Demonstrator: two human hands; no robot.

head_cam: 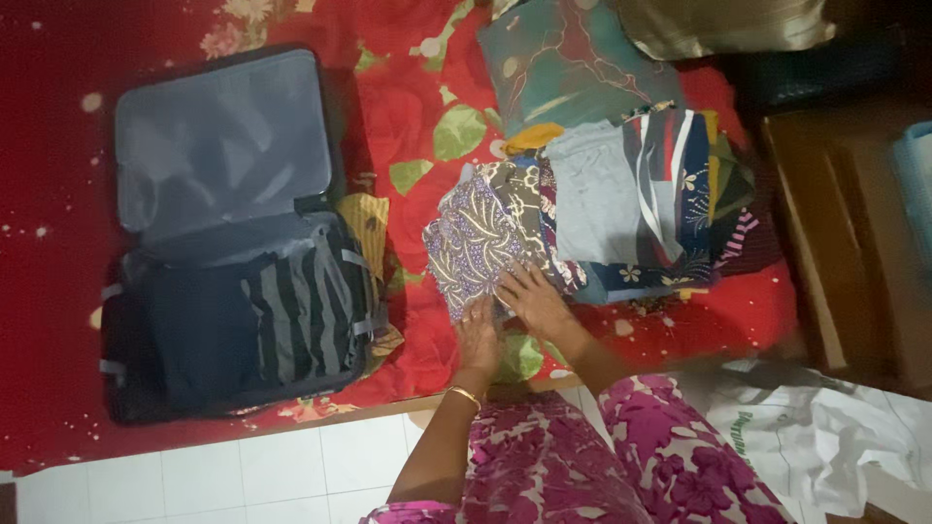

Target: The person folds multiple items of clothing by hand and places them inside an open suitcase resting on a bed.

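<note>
Bedsheet [408, 116], red with a flower print, covers the whole bed. Suitcase [233, 233] lies open on its left part, striped and dark clothes packed inside. Clothes pile [631, 194] sits on the right, near a teal pillow [563, 58]. Patterned purple cloth [471, 243] lies folded between suitcase and pile, at the bed's near edge. Left hand [478, 335] and right hand [529, 296] press flat on the cloth's near corner, fingers spread, nothing clenched.

Count recorded: one open suitcase [233, 243] at left; one pile of folded clothes [621, 204] at right; two pillows [573, 63] at far; two hands [529, 301] on one patterned cloth [476, 243]; one bangle [464, 395].
</note>
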